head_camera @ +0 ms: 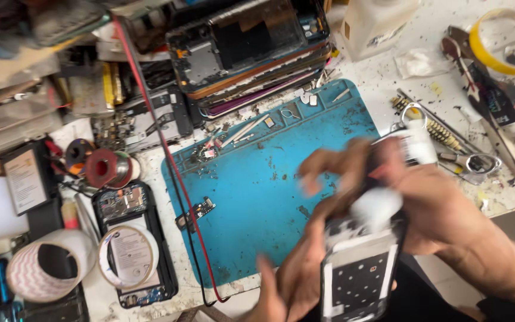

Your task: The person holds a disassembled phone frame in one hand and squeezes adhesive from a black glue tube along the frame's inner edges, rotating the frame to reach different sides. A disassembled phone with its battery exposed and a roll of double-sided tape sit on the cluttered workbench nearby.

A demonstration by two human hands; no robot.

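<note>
Phone repair workshop. Cluttered, stained tabletop [388,77] with a blue silicone work mat [257,179], a stack of opened phones [251,53], a solder spool [105,168], tape rolls [49,262], tweezers [466,161], tiny screws and loose parts [210,149], and a red cable [168,161] across the mat.

The work mat [257,197] is bright blue, flecked with dark specks; the opened phone [356,274] shows black and white, dotted with small holes; a red cable [168,155] crosses the bench; the tape roll [496,42] is yellow; the paper roll [49,265] bears pink zigzags.
</note>
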